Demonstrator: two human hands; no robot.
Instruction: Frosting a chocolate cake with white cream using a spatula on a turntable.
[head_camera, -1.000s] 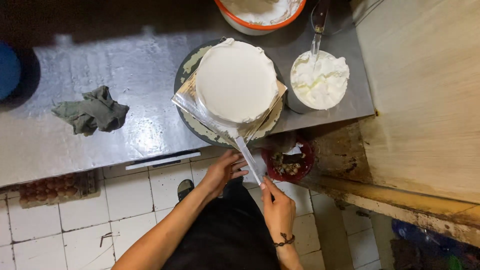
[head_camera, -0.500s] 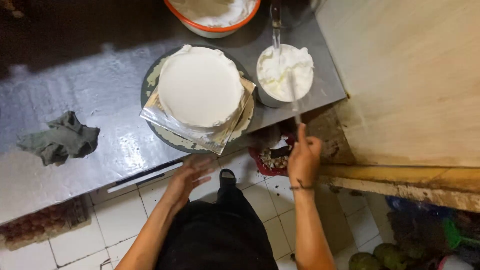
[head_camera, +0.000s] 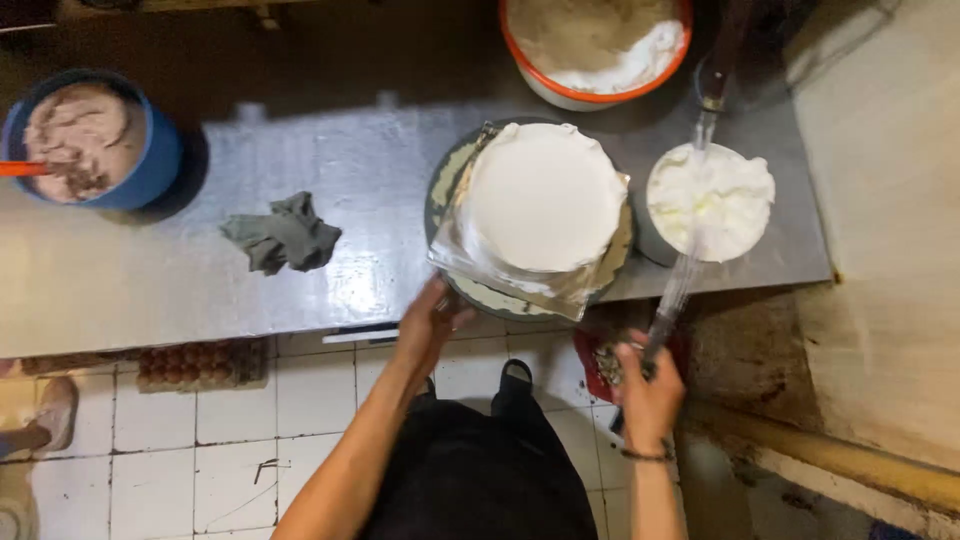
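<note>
Spatula (head_camera: 683, 275) long axis runs from your right hand (head_camera: 648, 385) up to the cream bowl (head_camera: 711, 200), tip over the cream | right hand closed on its handle | left hand (head_camera: 430, 318) fingers touching turntable (head_camera: 447, 180) edge, grip unclear | white cake (head_camera: 545, 197) beside bowl | grey rag (head_camera: 282, 234), blue tub (head_camera: 150, 170) well left.

Bare counter (head_camera: 150, 270) left of cake (head_camera: 545, 195), only a rag (head_camera: 282, 233) there
</note>
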